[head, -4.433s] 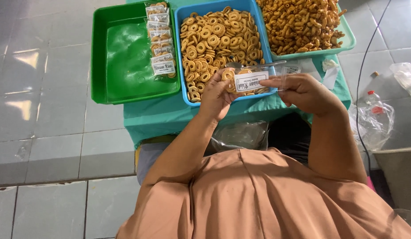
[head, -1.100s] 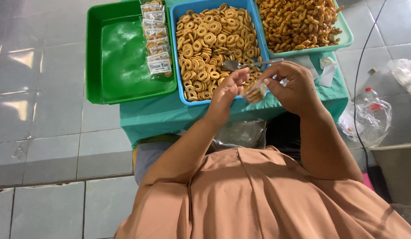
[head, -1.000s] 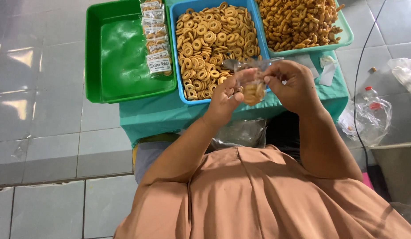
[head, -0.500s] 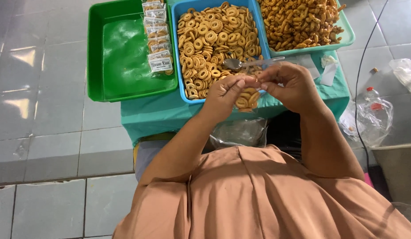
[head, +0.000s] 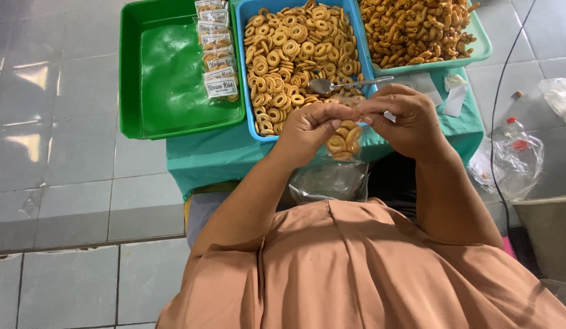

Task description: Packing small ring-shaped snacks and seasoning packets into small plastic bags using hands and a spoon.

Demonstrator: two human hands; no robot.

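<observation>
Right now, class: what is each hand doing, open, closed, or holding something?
Left hand: closed, pinching the top of a small clear bag of ring snacks.
Right hand: closed, pinching the same bag's top.

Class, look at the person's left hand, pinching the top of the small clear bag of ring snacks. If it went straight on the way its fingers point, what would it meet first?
The left hand points toward the right hand, so it would probably meet those fingertips first, at the small clear bag of ring snacks; depth is uncertain.

Bright, even daylight; soft shadows only. Glare patches on green tray (head: 173, 91) and floor tiles (head: 45, 79). Sharp focus, slight wide-angle edge bending.
</observation>
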